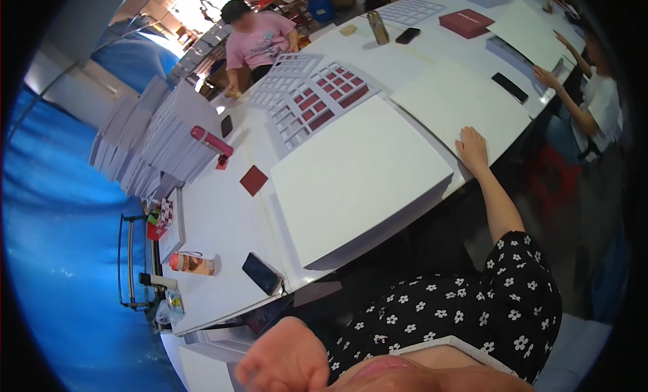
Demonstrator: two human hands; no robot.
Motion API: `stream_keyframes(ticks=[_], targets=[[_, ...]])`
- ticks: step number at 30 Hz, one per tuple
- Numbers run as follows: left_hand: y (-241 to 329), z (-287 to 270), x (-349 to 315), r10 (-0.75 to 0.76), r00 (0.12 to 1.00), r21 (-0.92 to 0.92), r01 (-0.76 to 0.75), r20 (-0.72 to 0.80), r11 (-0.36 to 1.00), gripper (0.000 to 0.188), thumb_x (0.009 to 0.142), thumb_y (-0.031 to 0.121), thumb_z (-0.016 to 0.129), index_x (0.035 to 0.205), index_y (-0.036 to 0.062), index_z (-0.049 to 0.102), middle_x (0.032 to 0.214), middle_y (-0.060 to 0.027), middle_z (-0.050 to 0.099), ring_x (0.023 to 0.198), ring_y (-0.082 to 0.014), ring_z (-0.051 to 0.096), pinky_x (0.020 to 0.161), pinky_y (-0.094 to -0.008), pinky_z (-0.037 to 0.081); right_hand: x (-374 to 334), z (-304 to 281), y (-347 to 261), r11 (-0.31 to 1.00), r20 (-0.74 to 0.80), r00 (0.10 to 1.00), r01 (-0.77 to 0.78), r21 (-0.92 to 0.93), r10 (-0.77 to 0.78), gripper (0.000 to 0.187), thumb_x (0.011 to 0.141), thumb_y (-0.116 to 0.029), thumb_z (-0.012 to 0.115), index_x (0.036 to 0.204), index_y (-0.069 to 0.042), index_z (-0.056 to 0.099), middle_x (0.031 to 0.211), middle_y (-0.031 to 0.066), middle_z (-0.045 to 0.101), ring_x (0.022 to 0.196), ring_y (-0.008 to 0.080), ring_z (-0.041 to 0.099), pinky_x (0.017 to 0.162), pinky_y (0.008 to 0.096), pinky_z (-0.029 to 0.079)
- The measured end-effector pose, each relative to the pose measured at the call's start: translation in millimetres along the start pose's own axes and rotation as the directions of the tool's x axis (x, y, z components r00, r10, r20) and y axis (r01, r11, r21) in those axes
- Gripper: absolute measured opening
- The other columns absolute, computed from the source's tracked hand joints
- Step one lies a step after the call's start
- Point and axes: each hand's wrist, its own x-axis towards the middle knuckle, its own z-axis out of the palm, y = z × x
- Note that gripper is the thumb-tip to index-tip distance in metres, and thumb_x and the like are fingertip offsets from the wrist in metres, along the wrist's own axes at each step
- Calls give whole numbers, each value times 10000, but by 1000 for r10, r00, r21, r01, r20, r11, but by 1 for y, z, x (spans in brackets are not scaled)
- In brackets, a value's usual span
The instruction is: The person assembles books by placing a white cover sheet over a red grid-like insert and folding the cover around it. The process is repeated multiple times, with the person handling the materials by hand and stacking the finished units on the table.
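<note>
Across the room runs a long white table [223, 223], a tall stack of white panels [158, 132] piled at its left side. A large, thick white rectangular box [361, 179] lies flat at the near edge, and just to its right lies a broad, thin white panel [462, 101]. Behind the box sits a white lattice tray [325, 101] with dark red showing through its openings. A pink cylindrical bottle [212, 141] lies tilted by the stack. The person's right hand [472, 149] rests on the panel's near corner, fingers loosely extended; the left hand [287, 358] is raised near the chin, fingers curled, and I cannot tell whether they hold anything. A dark rectangular phone [262, 274] lies left of the box, and a small dark red square [254, 180] beyond it.
</note>
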Motion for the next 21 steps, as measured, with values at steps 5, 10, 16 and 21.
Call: stream_keyframes(ticks=[5,10,16,21], targets=[[8,6,-6,151,961,81,-136,-230,987,432,1016,405,342,1249,103,544,1259,-18,597,1283,-253,418,1156,-495,141,0,-5,12,998,-43,999,1,-56,-4,434,885,-242,634,1238,-10,532,1319,166,553,1296,334,470,1072,444,362],[23,-20,-26,128,940,144,-86,-315,986,438,1022,383,307,1237,77,534,1236,-7,593,1244,-205,421,1157,-478,126,1,-3,3,999,-48,999,12,-43,-14,416,884,-235,632,1220,-9,537,1302,172,557,1281,338,479,1062,448,372],[23,35,-7,30,975,7,-29,-219,1000,476,1045,375,204,1230,57,506,1141,13,599,1135,-142,455,1144,-465,145,-2,-6,11,997,-79,997,19,-79,-26,398,883,-224,626,1210,-11,546,1297,170,561,1275,339,483,1058,452,374],[21,-1,-13,159,866,18,-171,-474,985,488,1038,445,244,1242,86,505,1120,-6,584,1124,-170,477,1111,-483,204,-3,-2,2,998,-63,998,24,-61,-28,383,886,-217,620,1205,-17,554,1300,168,569,1284,334,484,1060,450,374]])
